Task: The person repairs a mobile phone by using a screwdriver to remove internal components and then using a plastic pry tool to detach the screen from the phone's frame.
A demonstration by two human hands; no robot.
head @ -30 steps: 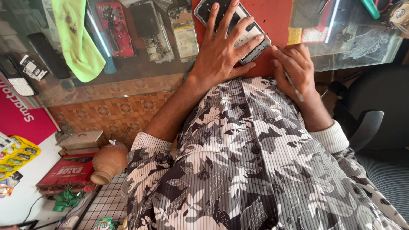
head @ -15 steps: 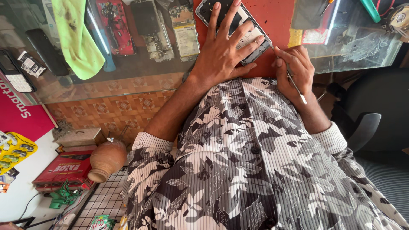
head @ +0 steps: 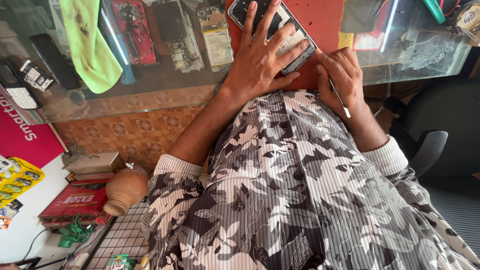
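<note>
My left hand (head: 260,57) lies flat with spread fingers on an opened phone (head: 296,41), pressing it onto a red mat (head: 325,20) on the glass counter. My right hand (head: 341,75) is curled just right of the phone's near corner and grips a thin metal tool (head: 342,102). The tool's back end sticks out below the fingers. Its tip is hidden by the fingers, close to the phone's edge. My patterned grey shirt fills the lower part of the view.
The glass counter (head: 150,87) shows phone boards and parts (head: 175,30) beneath it, and a green cloth (head: 87,45) lies on top. Old handsets (head: 30,75) sit at the left. Below are a clay pot (head: 125,187), a red box (head: 75,200) and a black chair (head: 425,145).
My right hand has turned a little at the phone's corner, and the thin tool's end now shows below its fingers. My left hand stays pressed on the phone.
</note>
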